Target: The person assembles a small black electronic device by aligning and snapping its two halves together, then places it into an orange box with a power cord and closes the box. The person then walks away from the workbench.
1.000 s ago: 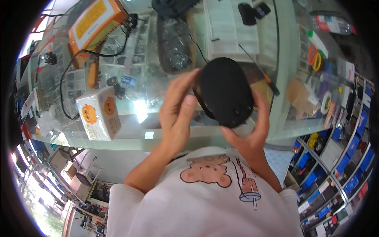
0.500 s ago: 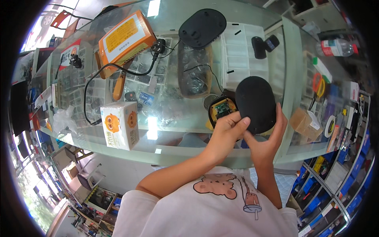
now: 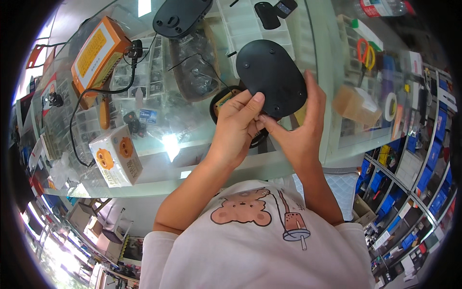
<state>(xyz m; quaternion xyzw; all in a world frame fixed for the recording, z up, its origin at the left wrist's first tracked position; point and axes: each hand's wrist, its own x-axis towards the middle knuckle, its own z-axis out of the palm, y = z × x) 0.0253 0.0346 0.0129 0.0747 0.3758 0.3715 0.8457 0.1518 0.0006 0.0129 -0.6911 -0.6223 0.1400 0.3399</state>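
Above the glass counter, both my hands hold a black oval plastic cover (image 3: 271, 79) with small holes near its edge. My left hand (image 3: 237, 123) pinches its lower left edge between thumb and fingers. Along the lower right edge, my right hand (image 3: 301, 127) supports it, thumb near the bottom and fingers up the side. Behind my left hand lies a yellow and black round housing (image 3: 217, 102), mostly hidden, with a thin black wire running from it. A second black oval part (image 3: 180, 20) with raised round fittings rests farther off to the left.
A shallow brown box (image 3: 195, 67) of bagged parts lies beyond my hands, beside a white compartment tray (image 3: 236, 29). To the left are an orange box (image 3: 101, 58), a black cable (image 3: 130, 79) and a tissue pack (image 3: 115, 156). Scissors (image 3: 365, 58) and a cardboard box (image 3: 356, 106) are at right.
The view has shifted, so the counter things sit higher and farther left. The cover has tilted, now showing small holes along its edge; both hands still hold it.
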